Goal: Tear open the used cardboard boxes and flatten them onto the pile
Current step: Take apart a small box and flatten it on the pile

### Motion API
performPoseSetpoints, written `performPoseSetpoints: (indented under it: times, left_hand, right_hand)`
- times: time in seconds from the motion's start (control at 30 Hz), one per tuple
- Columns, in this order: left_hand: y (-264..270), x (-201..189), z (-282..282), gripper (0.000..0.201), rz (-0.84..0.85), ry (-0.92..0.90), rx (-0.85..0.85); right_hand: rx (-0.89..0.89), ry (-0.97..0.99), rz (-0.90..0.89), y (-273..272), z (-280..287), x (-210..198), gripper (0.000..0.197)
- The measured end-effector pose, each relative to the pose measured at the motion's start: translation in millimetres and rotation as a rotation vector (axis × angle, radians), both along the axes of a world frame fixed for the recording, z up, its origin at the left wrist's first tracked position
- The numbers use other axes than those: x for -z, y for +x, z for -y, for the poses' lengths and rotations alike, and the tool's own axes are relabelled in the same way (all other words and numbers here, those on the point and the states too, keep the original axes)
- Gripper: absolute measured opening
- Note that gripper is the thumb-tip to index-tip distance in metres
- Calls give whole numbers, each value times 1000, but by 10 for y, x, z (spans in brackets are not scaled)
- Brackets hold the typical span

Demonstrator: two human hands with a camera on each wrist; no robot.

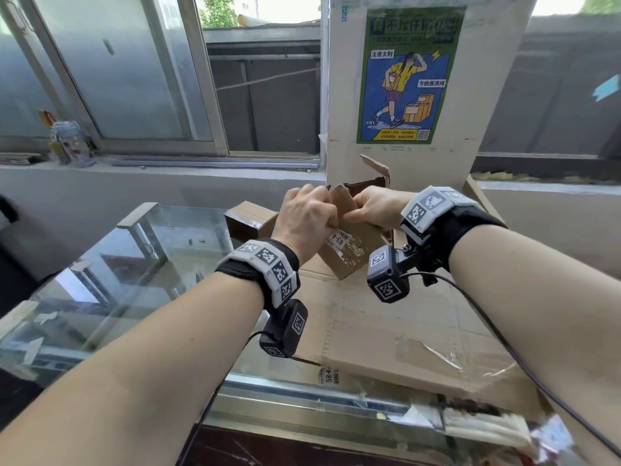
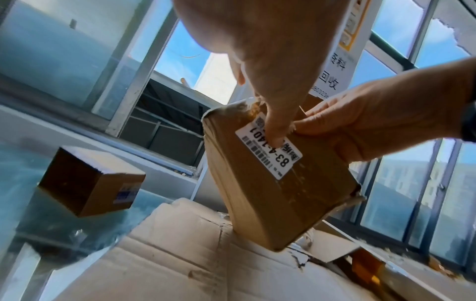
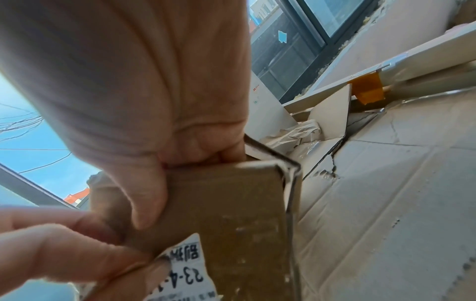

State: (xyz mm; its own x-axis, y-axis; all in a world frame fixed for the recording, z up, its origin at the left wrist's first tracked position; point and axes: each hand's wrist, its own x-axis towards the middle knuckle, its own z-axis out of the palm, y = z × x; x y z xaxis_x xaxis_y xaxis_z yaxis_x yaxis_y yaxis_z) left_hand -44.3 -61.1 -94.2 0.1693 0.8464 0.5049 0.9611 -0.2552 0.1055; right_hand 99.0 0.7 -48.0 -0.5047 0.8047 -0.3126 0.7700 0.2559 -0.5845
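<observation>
Both hands hold a small brown cardboard box (image 1: 351, 248) with a white label (image 2: 270, 148) tilted above the pile of flattened cardboard (image 1: 396, 327). My left hand (image 1: 307, 216) grips the box's upper left edge, thumb on the label side. My right hand (image 1: 373, 205) pinches the upper right edge, fingers curled over the top (image 3: 226, 154). An opened flap (image 1: 376, 169) stands up behind the hands. One lower corner of the box rests on the pile (image 2: 180, 254). A second, closed small box (image 1: 250, 218) sits on the glass to the left.
A glass table (image 1: 111, 284) carries the pile. A tall white carton with a poster (image 1: 408, 75) stands behind the hands. A window sill (image 1: 161, 169) with a bottle (image 1: 69, 139) runs along the back. Wrist-camera cables trail toward me.
</observation>
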Motion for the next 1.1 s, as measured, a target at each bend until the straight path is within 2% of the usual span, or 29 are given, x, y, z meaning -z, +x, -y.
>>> performPoseSetpoints:
  times: [0.07,0.17,0.4,0.5,0.6,0.7,0.87,1.1]
  left_hand:
    - [49,-1,25,11,-44,82,96]
    - [90,-13,45,18,-61,72,237]
    - [50,-53,25,4,-63,27,97]
    - [45,-78,23,11,-62,-54,60]
    - [32,-54,35,8,-23,-61,44]
    - [-15,43,39,12,37,-22,83]
    - [-102,112,15,8,90,-80,135]
    - [-127,75,88,6,90,-155,153]
  right_hand:
    - [-1,26,-10,19,-5,-14,32]
    - [20,46,-47,37,-3,-31,31]
    - [46,35,-56,60,-42,8,34]
    - [64,52,-85,34,-27,29,35]
    - [69,76,-124,1,-16,68,34]
    - [72,104,-165,22,-23,72,27]
    - [51,123,-163,37,-20,62,17]
    - [3,178,-93,-33,-41,109,22]
